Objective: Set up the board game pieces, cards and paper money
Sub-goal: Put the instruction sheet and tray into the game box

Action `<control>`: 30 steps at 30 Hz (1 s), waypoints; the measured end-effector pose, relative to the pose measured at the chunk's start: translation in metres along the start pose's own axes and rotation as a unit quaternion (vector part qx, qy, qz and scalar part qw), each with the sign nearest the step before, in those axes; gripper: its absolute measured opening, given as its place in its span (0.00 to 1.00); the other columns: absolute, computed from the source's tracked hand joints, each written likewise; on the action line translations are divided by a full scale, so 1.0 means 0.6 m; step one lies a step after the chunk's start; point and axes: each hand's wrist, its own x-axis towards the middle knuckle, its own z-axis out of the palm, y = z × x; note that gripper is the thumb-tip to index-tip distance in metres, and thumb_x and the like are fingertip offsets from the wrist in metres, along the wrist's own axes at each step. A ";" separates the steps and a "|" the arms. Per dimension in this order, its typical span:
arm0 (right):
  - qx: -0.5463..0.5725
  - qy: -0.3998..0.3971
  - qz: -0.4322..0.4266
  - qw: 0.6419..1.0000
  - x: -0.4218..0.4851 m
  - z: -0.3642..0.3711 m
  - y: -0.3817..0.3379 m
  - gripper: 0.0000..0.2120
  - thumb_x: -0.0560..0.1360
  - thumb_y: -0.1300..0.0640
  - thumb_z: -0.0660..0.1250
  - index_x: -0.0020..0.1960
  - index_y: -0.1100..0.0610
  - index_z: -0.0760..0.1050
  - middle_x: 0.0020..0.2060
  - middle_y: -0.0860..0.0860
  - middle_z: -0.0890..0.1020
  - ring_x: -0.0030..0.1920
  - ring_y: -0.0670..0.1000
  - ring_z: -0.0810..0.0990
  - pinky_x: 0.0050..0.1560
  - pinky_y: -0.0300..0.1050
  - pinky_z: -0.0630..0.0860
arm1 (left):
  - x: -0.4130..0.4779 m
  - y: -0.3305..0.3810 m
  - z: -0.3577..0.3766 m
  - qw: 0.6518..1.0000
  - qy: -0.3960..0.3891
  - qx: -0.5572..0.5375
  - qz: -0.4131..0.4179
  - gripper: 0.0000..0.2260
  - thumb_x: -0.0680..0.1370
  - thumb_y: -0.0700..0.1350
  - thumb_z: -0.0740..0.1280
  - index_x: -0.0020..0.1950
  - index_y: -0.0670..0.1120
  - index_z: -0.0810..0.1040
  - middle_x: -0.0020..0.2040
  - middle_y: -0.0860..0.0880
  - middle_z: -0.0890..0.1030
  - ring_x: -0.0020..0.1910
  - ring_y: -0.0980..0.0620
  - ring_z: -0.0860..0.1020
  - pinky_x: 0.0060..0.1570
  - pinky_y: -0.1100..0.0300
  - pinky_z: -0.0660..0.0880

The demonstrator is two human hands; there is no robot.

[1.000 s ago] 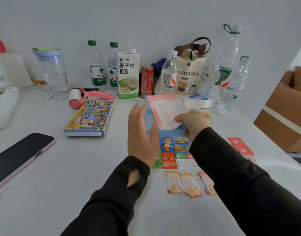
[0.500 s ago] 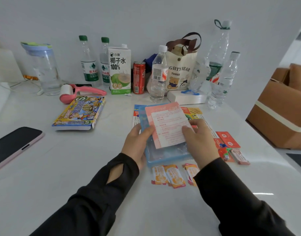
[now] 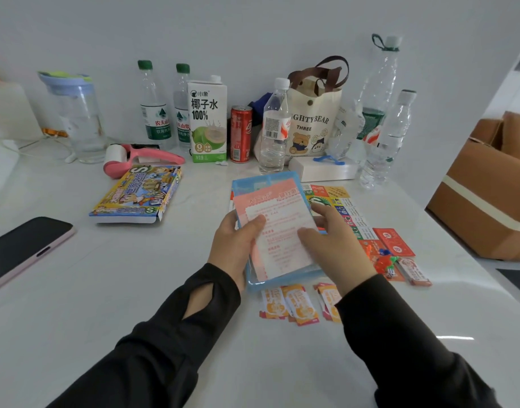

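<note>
- Head view: left hand [image 3: 233, 248] grips the left rim of the blue tray [image 3: 282, 281], thumb curled on top of the pink sheet [image 3: 282, 231], fingers hidden under the tray.
- Right hand [image 3: 335, 248] grips the tray's right side, thumb on the sheet, fingers round the rim.
- The thumbs likely pin the loose sheet so it doesn't slide off.
- Tray is held over the middle of the table [image 3: 135, 290], covering the left part of the board [image 3: 338, 201]; whether it touches the board, can't tell.
- Tray contents are hidden under the sheet.
- Orange cards [image 3: 297, 307] lie fanned just near of the tray; red cards [image 3: 395, 241] and pieces [image 3: 385, 262] sit right of the board.
- Likely step: moving the tray off so the board can open.
- Open room: bare table left of the tray, between the game box [image 3: 138, 195] and phone [image 3: 20, 251].
- Right side is tight: cards, pieces, table edge close.
- Far side is blocked by bottles [image 3: 275, 134].
</note>
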 end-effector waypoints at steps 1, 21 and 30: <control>0.015 0.004 0.019 1.000 0.002 -0.002 0.001 0.22 0.77 0.58 0.61 0.70 0.52 0.62 0.57 0.49 0.77 0.50 0.49 0.80 0.41 0.38 0.80 | 0.000 0.000 0.000 1.000 -0.003 0.006 0.007 0.09 0.78 0.41 0.64 0.57 0.50 0.73 0.48 0.50 0.82 0.41 0.53 0.82 0.38 0.59 0.80; 0.039 -0.001 0.076 0.996 0.082 0.090 -0.053 0.04 0.77 0.63 0.61 0.49 0.58 0.74 0.48 0.57 0.81 0.47 0.56 0.81 0.51 0.50 0.78 | 0.094 0.033 -0.128 0.836 0.209 0.446 0.240 0.11 0.77 0.39 0.59 0.54 0.46 0.80 0.51 0.50 0.81 0.53 0.50 0.77 0.51 0.58 0.71; -0.034 -0.005 0.093 0.995 0.102 0.119 -0.069 0.09 0.77 0.63 0.60 0.56 0.60 0.74 0.44 0.54 0.79 0.50 0.56 0.81 0.54 0.51 0.78 | 0.135 0.060 -0.200 0.668 0.283 0.684 0.074 0.22 0.76 0.51 0.60 0.70 0.51 0.66 0.74 0.46 0.59 0.74 0.42 0.49 0.67 0.35 0.50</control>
